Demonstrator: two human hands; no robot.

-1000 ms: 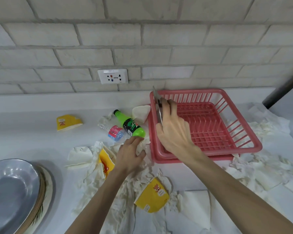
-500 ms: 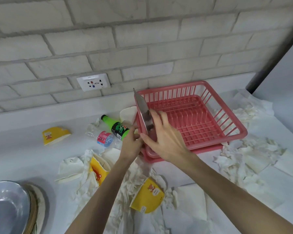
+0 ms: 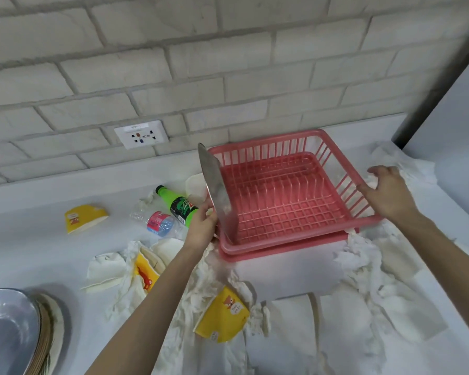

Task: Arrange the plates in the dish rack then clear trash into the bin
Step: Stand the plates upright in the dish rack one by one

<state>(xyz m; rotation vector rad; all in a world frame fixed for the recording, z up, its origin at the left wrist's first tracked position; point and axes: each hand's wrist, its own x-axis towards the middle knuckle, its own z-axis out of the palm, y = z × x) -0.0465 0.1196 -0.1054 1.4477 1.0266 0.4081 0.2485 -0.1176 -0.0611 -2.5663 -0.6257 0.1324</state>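
Standing on its rim at the left end of the pink dish rack [image 3: 266, 140], one metal plate [image 3: 214, 182] looks placed or nearly so. The left hand [image 3: 201, 226] pinches its lower edge. The right hand [image 3: 387, 193], fingers spread and loose, rests on the rack's right rim. A stack of plates [image 3: 8, 334] waits at the lower left of the frame, so racking seems barely begun. No trash looks cleared: tissues [image 3: 363, 266], yellow paper cups [image 3: 222, 315], a green bottle [image 3: 179, 207] and a crushed clear bottle [image 3: 157, 223] litter the counter [image 3: 25, 239], and no bin shows. The plate faces right, into the rack, and its long line runs up the frame, top leaning slightly left
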